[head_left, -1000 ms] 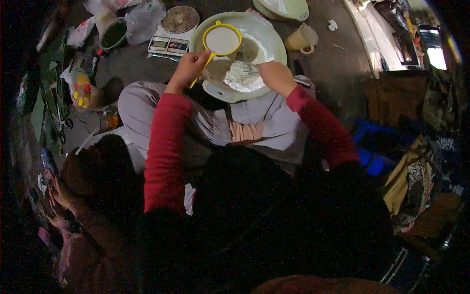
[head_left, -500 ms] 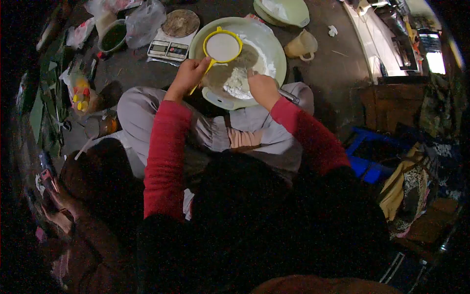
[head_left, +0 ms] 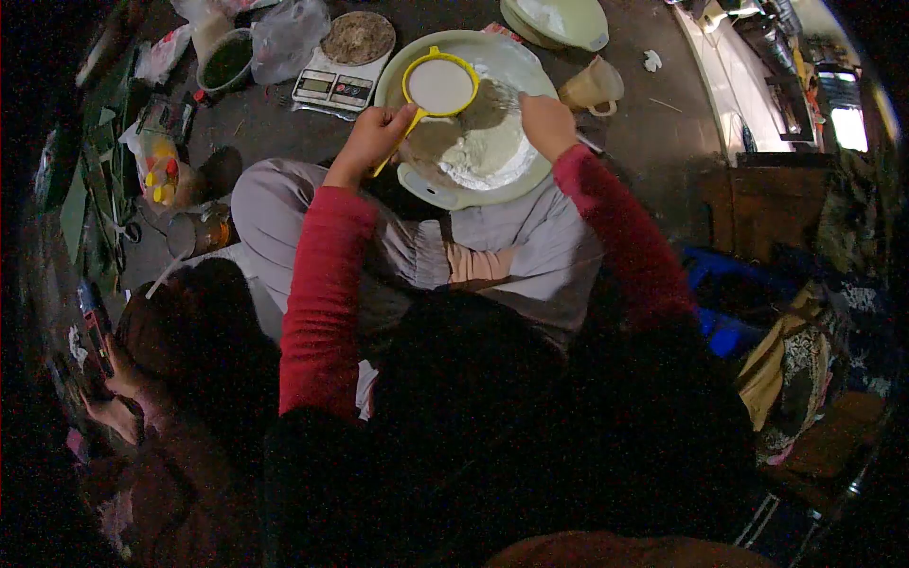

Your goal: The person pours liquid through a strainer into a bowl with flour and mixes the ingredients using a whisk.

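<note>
Floor (head_left: pixel 653 142): dark, pretty cluttered, with a blue stool (head_left: pixel 710 270) off to the right.
Bowl (head_left: pixel 428 189): big pale green one, right at the crossed legs (head_left: pixel 284 204), white powder (head_left: pixel 488 166) heaped inside plus something wet-looking around it.
Left hand (head_left: pixel 379 140): fingers closed around the handle of the yellow strainer (head_left: pixel 441 85).
Strainer: held over the bowl's left part, pale stuff filling it (can't tell if that's liquid or powder, sorry).
Right hand (head_left: pixel 547 125): clamped on the whisk (head_left: pixel 499 98), handle poking out behind the hand.
Whisk: wires inside the bowl, near its right wall; can't tell how deep they go.
Left of the bowl: scale (head_left: pixel 334 87) with a round brown-topped thing (head_left: pixel 358 38) on it, then a clear bag (head_left: pixel 289 40) and a tub (head_left: pixel 225 62) of green stuff.
Right of the bowl: jug (head_left: pixel 594 83), just beside it.
Lower left: another person's hand (head_left: pixel 128 369), near a phone (head_left: pixel 93 322).
</note>
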